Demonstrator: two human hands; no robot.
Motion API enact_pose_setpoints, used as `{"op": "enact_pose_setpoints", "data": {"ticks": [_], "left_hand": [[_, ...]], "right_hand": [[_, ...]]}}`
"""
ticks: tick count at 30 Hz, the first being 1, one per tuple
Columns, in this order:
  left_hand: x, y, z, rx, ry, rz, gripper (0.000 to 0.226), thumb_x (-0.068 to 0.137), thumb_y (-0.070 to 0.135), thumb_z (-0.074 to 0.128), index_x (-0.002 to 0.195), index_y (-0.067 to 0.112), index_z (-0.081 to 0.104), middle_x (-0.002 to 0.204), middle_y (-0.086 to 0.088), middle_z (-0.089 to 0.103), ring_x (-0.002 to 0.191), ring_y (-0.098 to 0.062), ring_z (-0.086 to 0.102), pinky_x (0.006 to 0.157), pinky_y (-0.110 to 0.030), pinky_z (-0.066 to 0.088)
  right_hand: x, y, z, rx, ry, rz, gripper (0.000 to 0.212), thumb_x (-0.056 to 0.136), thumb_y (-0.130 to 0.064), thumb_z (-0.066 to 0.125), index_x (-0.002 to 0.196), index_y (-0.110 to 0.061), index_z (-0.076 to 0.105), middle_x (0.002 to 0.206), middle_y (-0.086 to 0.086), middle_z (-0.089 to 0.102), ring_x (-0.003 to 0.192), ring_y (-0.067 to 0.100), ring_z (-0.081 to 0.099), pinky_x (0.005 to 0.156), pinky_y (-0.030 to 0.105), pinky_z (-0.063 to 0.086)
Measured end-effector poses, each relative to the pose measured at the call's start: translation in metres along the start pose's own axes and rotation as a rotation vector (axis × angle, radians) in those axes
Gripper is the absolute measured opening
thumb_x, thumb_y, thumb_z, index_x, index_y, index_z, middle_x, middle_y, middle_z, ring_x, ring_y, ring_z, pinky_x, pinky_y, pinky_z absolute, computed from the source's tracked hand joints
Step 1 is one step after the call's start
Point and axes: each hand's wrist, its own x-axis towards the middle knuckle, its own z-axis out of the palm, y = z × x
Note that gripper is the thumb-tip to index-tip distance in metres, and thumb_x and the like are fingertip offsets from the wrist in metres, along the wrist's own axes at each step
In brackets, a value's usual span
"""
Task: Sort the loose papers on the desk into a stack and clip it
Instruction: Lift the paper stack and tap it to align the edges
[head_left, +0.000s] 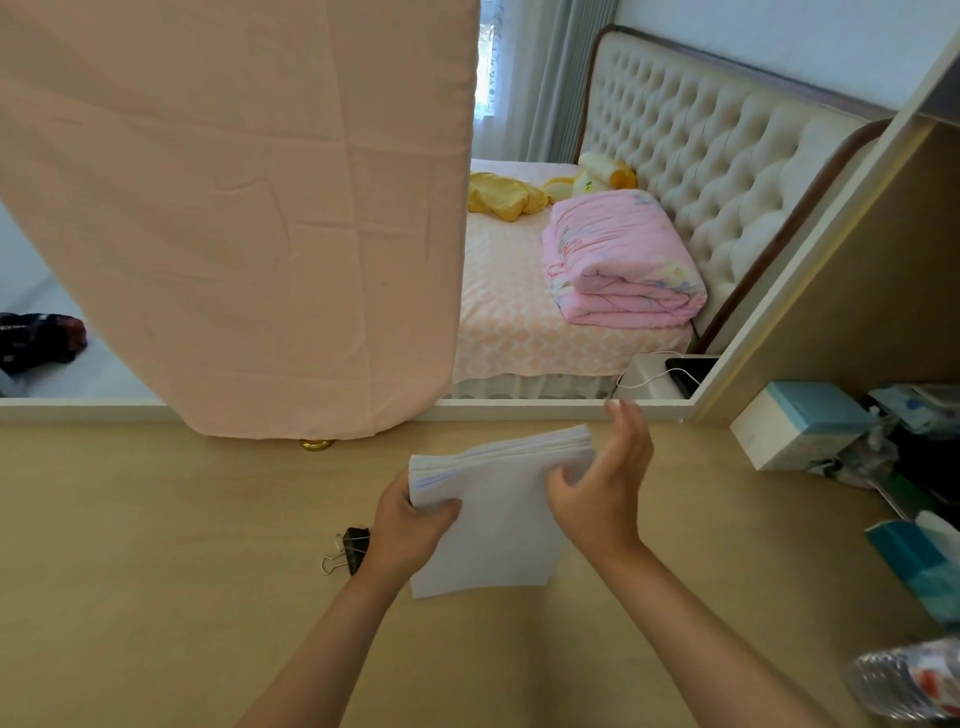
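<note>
From my head camera: my left hand (410, 525) grips the paper stack (498, 519) at its left upper corner, thumb on top and fingers curled under. My right hand (605, 493) is loose, fingers nearly straight, its palm against the stack's right edge and the thumb lying on the top sheet, not pinching. The stack sits over the middle of the desk (156, 571), tilted with its far edge raised. Whether the near edge rests on the wood I cannot tell.

The far edge shows the sheets slightly fanned, so I judge that squaring is the step in hand. I should pat the right edge inward against my left grip, then tap an edge down on the desk until the sheets sit flush, keeping my left pinch firm so nothing slides.

The black binder clip (350, 551) lies on the desk just left of my left wrist, handles pointing left and close enough to pick up. To take it I would probably have to shift my hold on the stack to my right hand.

A pink cloth (234, 208) hangs down to the desk's far edge. A white and teal box (795, 431), a teal tissue pack (919, 566) and a plastic bottle (909, 680) crowd the right side, well apart from the stack. Nothing blocks the clip.
</note>
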Motion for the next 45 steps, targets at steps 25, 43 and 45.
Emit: {"op": "enact_pose_setpoints", "data": {"ticks": [25, 43, 45], "left_hand": [[0.038, -0.003, -0.081, 0.177, -0.326, -0.218, 0.041, 0.064, 0.024, 0.088, 0.099, 0.015, 0.068, 0.098, -0.005, 0.073, 0.087, -0.019, 0.071, 0.077, -0.035, 0.057], [0.016, -0.005, 0.012, 0.164, 0.094, -0.205, 0.032, 0.075, 0.0, 0.065, 0.088, 0.03, 0.067, 0.088, 0.005, 0.072, 0.081, -0.017, 0.069, 0.066, -0.038, 0.058], [0.014, -0.008, 0.018, 0.15, 0.137, -0.112, 0.038, 0.077, -0.003, 0.066, 0.088, 0.033, 0.067, 0.084, 0.012, 0.072, 0.076, -0.006, 0.068, 0.061, -0.026, 0.055]], "right_hand": [[0.062, -0.002, -0.066, 0.275, -0.785, 0.486, 0.022, 0.077, -0.01, 0.081, 0.096, -0.018, 0.075, 0.093, -0.001, 0.077, 0.086, 0.019, 0.074, 0.078, 0.038, 0.06], [-0.019, 0.089, -0.012, 0.416, -0.398, 0.887, 0.019, 0.079, -0.012, 0.079, 0.093, -0.016, 0.067, 0.093, 0.001, 0.072, 0.079, 0.014, 0.068, 0.068, 0.031, 0.054], [-0.022, 0.092, -0.008, 0.504, -0.293, 0.894, 0.024, 0.079, -0.007, 0.078, 0.098, -0.015, 0.067, 0.092, 0.0, 0.071, 0.08, 0.012, 0.067, 0.068, 0.03, 0.052]]}}
